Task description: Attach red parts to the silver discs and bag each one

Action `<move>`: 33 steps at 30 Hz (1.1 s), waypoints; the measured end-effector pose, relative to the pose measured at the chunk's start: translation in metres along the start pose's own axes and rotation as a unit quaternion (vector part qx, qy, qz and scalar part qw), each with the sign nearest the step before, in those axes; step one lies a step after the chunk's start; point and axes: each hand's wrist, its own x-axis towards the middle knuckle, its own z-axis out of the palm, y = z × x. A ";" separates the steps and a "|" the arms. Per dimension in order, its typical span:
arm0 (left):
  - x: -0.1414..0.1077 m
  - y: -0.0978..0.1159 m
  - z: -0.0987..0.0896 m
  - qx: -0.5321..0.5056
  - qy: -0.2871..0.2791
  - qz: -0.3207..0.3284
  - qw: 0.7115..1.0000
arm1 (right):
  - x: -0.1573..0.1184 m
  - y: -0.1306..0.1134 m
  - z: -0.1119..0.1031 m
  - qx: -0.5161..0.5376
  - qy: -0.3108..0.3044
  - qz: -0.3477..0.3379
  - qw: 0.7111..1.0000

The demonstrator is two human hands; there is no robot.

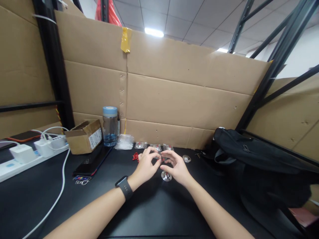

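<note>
My left hand (pixel 149 163), with a black watch (pixel 124 186) on its wrist, meets my right hand (pixel 175 165) over the black table. Their fingertips close from both sides on a thin shiny piece (pixel 161 159), seen nearly edge-on; its kind is hard to make out. Just below my right hand lies a round metal disc (pixel 166 176) with a raised centre. Red small parts (pixel 135 156) sit in a heap left of my left hand. Behind the fingers are clear-bagged discs with red bits, such as the left bag (pixel 141 145), partly hidden by my hands.
Another disc (pixel 186 158) lies to the right, near a black backpack (pixel 259 166). To the left stand a water bottle (pixel 110 126), a small cardboard box (pixel 84 136), a phone (pixel 92 161) and a power strip (pixel 15 167) with cables. Clear plastic bags (pixel 125 141) lie by the cardboard wall (pixel 189 96).
</note>
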 end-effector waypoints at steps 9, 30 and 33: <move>-0.001 0.006 -0.005 0.048 0.009 0.005 0.999 | 0.004 -0.003 -0.010 -0.147 0.008 -0.025 0.989; -0.002 -0.012 0.003 0.045 -0.148 0.044 0.987 | 0.000 -0.002 -0.019 -0.262 -0.078 -0.025 0.962; 0.001 -0.018 -0.003 0.086 -0.150 0.057 0.983 | -0.003 -0.002 -0.029 -0.306 -0.125 0.001 0.944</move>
